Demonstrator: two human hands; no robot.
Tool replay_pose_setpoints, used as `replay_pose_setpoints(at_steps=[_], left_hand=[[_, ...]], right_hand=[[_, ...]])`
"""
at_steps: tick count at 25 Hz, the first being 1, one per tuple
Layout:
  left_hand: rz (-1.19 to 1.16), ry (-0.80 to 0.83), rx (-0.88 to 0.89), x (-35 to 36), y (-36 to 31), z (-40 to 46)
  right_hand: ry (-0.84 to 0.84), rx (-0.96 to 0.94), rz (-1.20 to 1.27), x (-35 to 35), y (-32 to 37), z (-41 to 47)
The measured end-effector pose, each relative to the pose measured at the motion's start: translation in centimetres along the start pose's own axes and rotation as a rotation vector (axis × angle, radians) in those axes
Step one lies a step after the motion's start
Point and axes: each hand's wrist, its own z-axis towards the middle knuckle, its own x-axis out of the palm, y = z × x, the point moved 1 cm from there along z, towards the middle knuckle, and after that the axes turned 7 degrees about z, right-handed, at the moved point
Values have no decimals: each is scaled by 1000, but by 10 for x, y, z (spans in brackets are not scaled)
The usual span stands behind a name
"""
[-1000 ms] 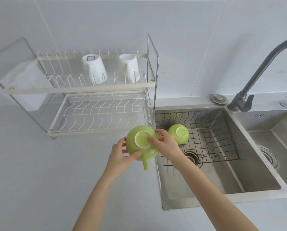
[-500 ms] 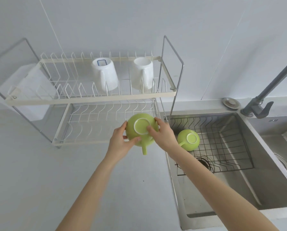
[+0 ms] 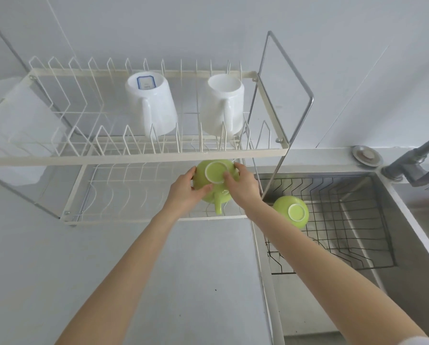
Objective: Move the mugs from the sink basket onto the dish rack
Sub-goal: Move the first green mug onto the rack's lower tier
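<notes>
left hand (image 3: 183,189) + right hand (image 3: 243,189) both gripping green mug (image 3: 214,180), base-up, handle toward person | mug over lower tier of dish rack (image 3: 134,155), under top shelf | second green mug (image 3: 291,211) in sink basket (image 3: 357,220), right hand nearer

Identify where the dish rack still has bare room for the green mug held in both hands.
Free: the lower tier left of the held green mug, and the upper tier left of the two white mugs. Crowded: the upper tier's right half.
</notes>
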Motion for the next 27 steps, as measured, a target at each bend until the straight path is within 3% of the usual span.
replay_pose_setpoints(at_steps=[11, 19, 27], left_hand=[[70, -39, -33, 9, 0, 10], [113, -18, 29, 2, -8, -3], [540, -31, 170, 2, 1, -56]], right_hand=[[38, 53, 18, 9, -7, 22], [119, -91, -250, 8, -10, -2], [160, -304, -476, -10, -23, -61]])
